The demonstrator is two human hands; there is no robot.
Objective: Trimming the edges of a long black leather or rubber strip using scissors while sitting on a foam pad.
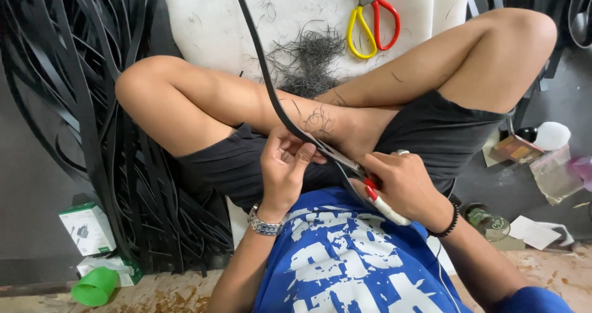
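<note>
A great heap of black straps (92, 103) fills the floor to the left of the white cushion (216, 23), which serves here as the landmark. On the cushion's near edge the person sits cross-legged, bare legs (246, 103) folded across it and blocking most of its front. Right of the cushion lie a clear plastic bag (555, 174), scraps of paper (539, 231) and a small round jar (487, 222); left and nearer, a white-and-green box (87, 228) and a green cup (94, 286). On the cushion's upper part rest red-and-yellow scissors (373, 26), with a tuft of black trimmings (308, 60) just beside them.

One long black strap (262, 66) runs from the cushion's top down over the shin to the lap. The left hand (283, 168) pinches it tightly between thumb and fingers. The right hand (401, 186) is wrapped around a red-and-white handled cutter (364, 183), whose blades meet the strap beside the left fingertips.
</note>
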